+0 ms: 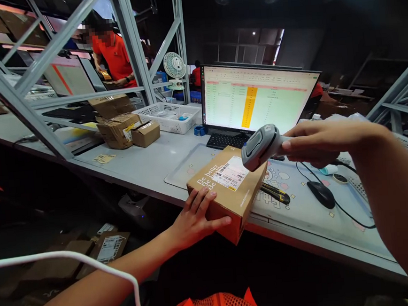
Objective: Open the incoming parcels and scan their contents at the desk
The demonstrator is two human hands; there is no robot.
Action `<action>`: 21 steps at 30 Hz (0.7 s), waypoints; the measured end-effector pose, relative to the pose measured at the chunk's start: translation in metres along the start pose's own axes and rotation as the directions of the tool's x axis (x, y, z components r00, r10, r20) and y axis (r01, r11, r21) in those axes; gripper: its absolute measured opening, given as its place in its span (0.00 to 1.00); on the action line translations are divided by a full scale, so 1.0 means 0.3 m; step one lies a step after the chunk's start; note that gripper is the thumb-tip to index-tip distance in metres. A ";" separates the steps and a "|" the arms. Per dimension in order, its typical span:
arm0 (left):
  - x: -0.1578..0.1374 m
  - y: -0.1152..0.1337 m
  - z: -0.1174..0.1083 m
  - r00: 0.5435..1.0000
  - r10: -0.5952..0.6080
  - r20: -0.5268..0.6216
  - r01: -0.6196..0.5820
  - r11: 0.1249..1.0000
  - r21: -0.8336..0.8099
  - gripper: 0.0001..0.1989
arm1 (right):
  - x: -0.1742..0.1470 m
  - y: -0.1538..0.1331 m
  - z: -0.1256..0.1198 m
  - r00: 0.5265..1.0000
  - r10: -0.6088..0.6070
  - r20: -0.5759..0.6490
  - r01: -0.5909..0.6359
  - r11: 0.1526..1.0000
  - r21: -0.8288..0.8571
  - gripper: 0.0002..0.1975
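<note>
A brown cardboard box (pixel 236 198) with white printing and a white shipping label (pixel 231 173) lies on the desk mat, its near corner jutting past the desk edge. My left hand (pixel 195 219) grips the box's near left side, with fingertips over the top edge and the thumb along the side face. Above the box's far right part, my right hand (pixel 309 140) is closed round the handle of a grey barcode scanner (pixel 261 144), whose head points down towards the label. A black and yellow utility knife (pixel 275 193) lies beside the box, partly hidden by it.
Behind the box stand a keyboard (pixel 226 141) and a monitor (pixel 256 97) showing a spreadsheet. A mouse (pixel 321 194) lies right. Small cartons (pixel 146 133) and a white basket (pixel 184 125) stand left, near metal frame posts (pixel 130 45). A person in red (pixel 117 56) works beyond.
</note>
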State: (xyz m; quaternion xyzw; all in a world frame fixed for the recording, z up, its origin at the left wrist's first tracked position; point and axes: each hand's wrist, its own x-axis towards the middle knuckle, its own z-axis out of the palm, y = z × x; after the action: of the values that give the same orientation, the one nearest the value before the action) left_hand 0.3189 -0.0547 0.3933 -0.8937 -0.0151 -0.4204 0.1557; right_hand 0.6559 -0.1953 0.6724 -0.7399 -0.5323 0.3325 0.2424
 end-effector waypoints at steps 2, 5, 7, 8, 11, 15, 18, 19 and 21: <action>-0.005 -0.001 0.001 1.000 0.002 0.012 -0.001 1.000 -0.006 0.58 | 0.002 -0.020 0.024 0.978 0.054 0.203 -0.062 0.998 0.031 0.29; -0.008 -0.008 0.002 1.000 -0.008 0.024 0.009 1.000 -0.022 0.63 | 0.004 0.003 0.028 0.965 0.036 0.260 -0.064 0.993 0.099 0.32; -0.004 -0.021 -0.003 0.999 -0.047 0.022 0.048 0.997 -0.063 0.66 | 0.008 0.047 0.018 0.976 0.028 0.218 -0.058 0.990 0.132 0.32; 0.000 -0.032 -0.008 0.997 -0.076 0.020 0.077 0.993 -0.088 0.67 | 0.012 0.075 0.013 0.982 0.029 0.186 -0.056 0.988 0.145 0.32; 0.000 -0.091 -0.028 0.982 -0.190 -0.005 0.186 0.966 -0.178 0.70 | 0.045 0.176 0.009 0.999 0.034 0.015 -0.035 0.993 0.117 0.32; -0.064 -0.237 -0.022 0.898 -0.439 0.040 0.426 0.840 -0.336 0.74 | 0.150 0.347 0.055 0.950 0.062 -0.306 -0.115 0.980 -0.160 0.24; -0.141 -0.374 0.022 0.739 -0.659 0.136 0.641 0.628 -0.442 0.79 | 0.243 0.493 0.138 0.887 0.103 -0.449 -0.300 0.870 -0.392 0.20; -0.162 -0.418 0.039 0.690 -0.702 0.175 0.680 0.547 -0.488 0.79 | 0.268 0.539 0.173 0.869 0.118 -0.481 -0.357 0.823 -0.442 0.20; -0.190 -0.492 0.068 0.633 -0.734 0.246 0.695 0.399 -0.598 0.79 | 0.305 0.622 0.245 0.832 0.155 -0.533 -0.451 0.749 -0.485 0.23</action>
State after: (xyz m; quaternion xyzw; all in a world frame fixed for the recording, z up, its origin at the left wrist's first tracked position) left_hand 0.2740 0.0976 0.3772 -0.7821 -0.2458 -0.4487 -0.3558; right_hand 0.7370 -0.1672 0.4694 -0.9129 -0.4039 -0.0003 0.0588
